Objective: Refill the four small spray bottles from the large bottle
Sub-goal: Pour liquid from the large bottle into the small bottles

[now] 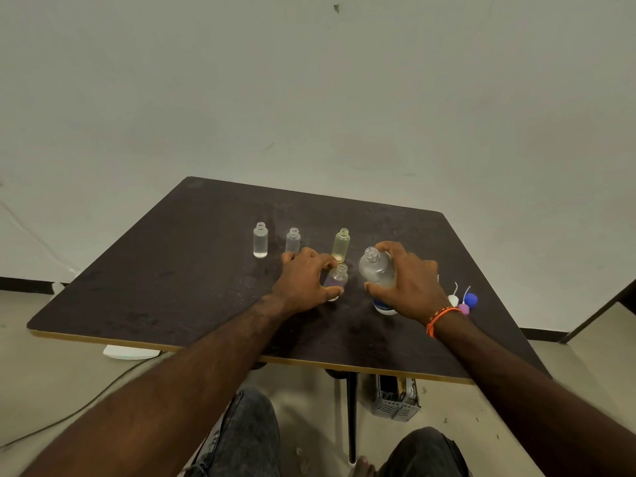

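Observation:
Four small uncapped spray bottles stand on the dark table (192, 290). A clear one (260, 239) is at the far left, a second clear one (293, 239) stands beside it, and a yellowish one (341, 245) is further right. My left hand (304, 280) grips the purplish small bottle (338, 277), which stands upright on the table. My right hand (409, 284) grips the large clear bottle (377, 273), open at the top, upright, with a blue label near its base.
Spray caps with dip tubes, one white (453, 299), one pink (463, 308) and one blue (470, 299), lie to the right of my right hand. A grey crate (395, 401) sits on the floor under the table. The wall is close behind.

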A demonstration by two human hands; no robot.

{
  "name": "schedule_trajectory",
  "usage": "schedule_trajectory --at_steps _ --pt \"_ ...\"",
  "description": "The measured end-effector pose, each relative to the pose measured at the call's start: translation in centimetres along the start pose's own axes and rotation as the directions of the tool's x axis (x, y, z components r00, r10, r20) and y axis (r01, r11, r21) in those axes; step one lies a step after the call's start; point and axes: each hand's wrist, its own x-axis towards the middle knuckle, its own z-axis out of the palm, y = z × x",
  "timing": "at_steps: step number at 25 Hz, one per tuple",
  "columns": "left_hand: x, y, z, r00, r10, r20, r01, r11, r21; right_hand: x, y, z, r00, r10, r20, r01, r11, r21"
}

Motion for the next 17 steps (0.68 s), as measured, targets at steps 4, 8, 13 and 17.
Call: schedule_trajectory --at_steps 4,8,13,17 --pt "0.6 -0.5 -0.2 0.999 -0.033 -0.007 0.033 0.993 0.117 0.1 0.0 0.9 0.998 0.050 -0.046 -0.044 0.991 0.122" --pt "1.2 -0.2 -0.2 0.991 -0.108 -0.073 0.120 0.976 0.183 0.0 0.5 2.0 0.996 0.076 -0.056 -0.064 0.980 0.188" --pt "2.1 0.2 0.7 0.951 -0.254 -0.178 0.292 0.927 0.234 0.1 0.9 2.2 0.997 0.048 -0.063 -0.035 0.981 0.192" --pt "3.3 0.9 1.7 0.911 -0.337 -0.237 0.380 0.911 0.163 0.1 1.0 2.4 0.996 0.031 -0.080 -0.014 0.979 0.203"
